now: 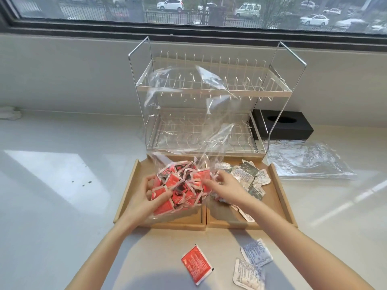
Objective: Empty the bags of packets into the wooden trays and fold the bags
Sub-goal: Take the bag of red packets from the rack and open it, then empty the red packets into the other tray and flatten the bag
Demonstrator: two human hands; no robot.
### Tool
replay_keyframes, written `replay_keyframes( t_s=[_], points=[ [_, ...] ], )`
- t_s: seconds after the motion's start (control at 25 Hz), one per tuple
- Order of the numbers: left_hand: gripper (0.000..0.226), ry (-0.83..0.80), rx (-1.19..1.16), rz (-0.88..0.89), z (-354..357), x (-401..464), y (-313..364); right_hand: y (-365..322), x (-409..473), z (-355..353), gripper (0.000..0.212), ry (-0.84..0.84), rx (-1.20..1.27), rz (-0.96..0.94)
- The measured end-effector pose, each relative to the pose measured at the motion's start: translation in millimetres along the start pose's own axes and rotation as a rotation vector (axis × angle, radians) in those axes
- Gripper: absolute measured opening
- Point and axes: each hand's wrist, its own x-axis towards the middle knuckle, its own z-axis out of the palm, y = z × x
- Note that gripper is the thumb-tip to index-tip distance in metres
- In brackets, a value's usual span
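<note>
A clear plastic bag point(188, 122) full of red packets point(180, 185) is held above the left wooden tray point(125, 191). My left hand point(144, 197) grips the bag's bulging bottom from the left. My right hand point(226, 187) pinches the bag's right side, and the loose top of the bag stands up in front of the rack. The right wooden tray point(282, 195) holds a pile of grey-white packets point(249, 176). On the counter in front lie one red packet point(196, 266) and two white packets point(251, 264).
A two-tier wire dish rack point(209, 95) stands right behind the trays. A black tissue box point(282, 124) sits to its right. A flattened clear bag point(307, 162) lies on the white counter right of the trays. A window runs along the back.
</note>
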Motion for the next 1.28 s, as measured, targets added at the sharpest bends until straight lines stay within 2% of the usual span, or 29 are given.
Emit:
replay_keyframes(
  t_s=[0.08, 0.2, 0.28, 0.4, 0.48, 0.56, 0.68, 0.88, 1.12, 1.28],
  points=[
    [0.049, 0.013, 0.004, -0.025, 0, -7, 6, -2, -6, 0, 0.014, -0.023, 0.024, 0.037],
    [0.039, 0.052, 0.128, -0.126, 1, -14, -1, 0, -11, 5, 0.017, -0.039, -0.003, 0.106],
    [0.035, 0.02, 0.155, -0.225, -2, -19, -7, 5, -15, 10, 0.019, -0.061, -0.023, 0.164],
    [0.051, -0.022, 0.1, -0.346, -6, -26, -11, 8, -22, 18, 0.017, -0.088, 0.022, 0.234],
    [0.05, -0.042, 0.013, -0.377, -9, -32, -8, 6, -24, 20, 0.019, -0.084, 0.102, 0.262],
    [0.051, -0.062, -0.069, -0.371, -14, -36, -2, 1, -25, 18, 0.021, -0.064, 0.194, 0.265],
    [0.037, -0.029, -0.154, -0.361, -23, -39, 6, -11, -25, 14, 0.022, -0.073, 0.248, 0.257],
    [0.031, 0.053, -0.113, -0.299, -31, -35, 25, -29, -23, 3, 0.025, -0.09, 0.358, 0.247],
    [0.022, 0.03, -0.128, -0.291, -33, -29, 36, -39, -24, -2, 0.029, -0.142, 0.377, 0.238],
    [0.013, 0.025, -0.148, -0.263, -34, -25, 42, -43, -20, -6, 0.034, -0.091, 0.276, 0.225]
  ],
)
